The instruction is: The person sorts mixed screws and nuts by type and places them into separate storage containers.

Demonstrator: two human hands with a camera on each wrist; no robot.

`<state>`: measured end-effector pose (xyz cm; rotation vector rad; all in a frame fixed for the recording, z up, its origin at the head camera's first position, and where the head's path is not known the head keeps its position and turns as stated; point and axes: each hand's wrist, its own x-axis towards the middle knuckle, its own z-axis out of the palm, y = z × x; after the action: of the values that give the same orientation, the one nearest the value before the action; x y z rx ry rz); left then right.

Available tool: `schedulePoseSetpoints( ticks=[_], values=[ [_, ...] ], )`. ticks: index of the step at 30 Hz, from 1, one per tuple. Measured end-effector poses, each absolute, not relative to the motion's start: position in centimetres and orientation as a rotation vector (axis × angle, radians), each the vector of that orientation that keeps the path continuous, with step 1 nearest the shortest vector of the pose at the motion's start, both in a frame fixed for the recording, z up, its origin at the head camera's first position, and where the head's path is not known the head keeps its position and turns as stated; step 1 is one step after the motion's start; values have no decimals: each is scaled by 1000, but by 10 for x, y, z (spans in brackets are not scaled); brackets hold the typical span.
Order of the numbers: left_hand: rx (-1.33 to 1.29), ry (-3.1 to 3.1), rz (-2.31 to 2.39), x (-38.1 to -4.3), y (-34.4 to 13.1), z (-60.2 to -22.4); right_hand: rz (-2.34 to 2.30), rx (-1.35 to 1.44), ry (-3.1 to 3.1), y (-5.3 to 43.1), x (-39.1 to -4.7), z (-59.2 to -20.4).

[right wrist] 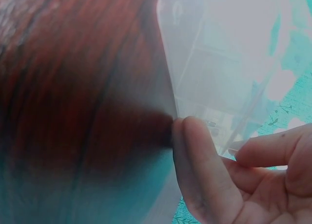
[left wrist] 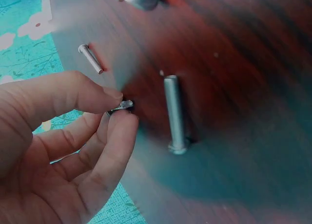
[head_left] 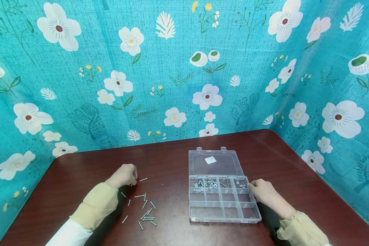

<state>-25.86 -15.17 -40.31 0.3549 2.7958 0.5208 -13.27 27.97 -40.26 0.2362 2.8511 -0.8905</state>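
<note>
At the left of the table, my left hand point(head_left: 125, 175) pinches a small metal screw point(left wrist: 127, 104) between thumb and fingertip; most of it is hidden by the fingers. A longer screw point(left wrist: 174, 114) lies close beside that hand. On the right stands a clear plastic compartment box point(head_left: 222, 220) with its lid point(head_left: 230, 167) laid back. My right hand point(head_left: 268, 192) grips the box's right side wall, fingers outside and thumb at the rim. Nuts point(head_left: 213, 185), screws point(head_left: 227, 184) and other small hardware sit in the back row of compartments.
Several loose screws point(head_left: 148, 219) lie scattered on the dark wooden table point(head_left: 172, 164), between the left hand and the box. A white label point(head_left: 210, 160) shows on the lid. A blue flowered curtain point(head_left: 178, 68) hangs behind the table and along its sides.
</note>
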Motion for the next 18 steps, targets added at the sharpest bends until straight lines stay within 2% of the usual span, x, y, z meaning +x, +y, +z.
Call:
schedulePoseSetpoints(
  ticks=[7, 18],
  values=[
    [324, 2746, 586, -255, -146, -399, -850, 236, 2876, 279, -132, -402],
    [463, 2711, 588, -244, -127, -387, -821, 226, 2902, 280, -132, -402]
  ],
)
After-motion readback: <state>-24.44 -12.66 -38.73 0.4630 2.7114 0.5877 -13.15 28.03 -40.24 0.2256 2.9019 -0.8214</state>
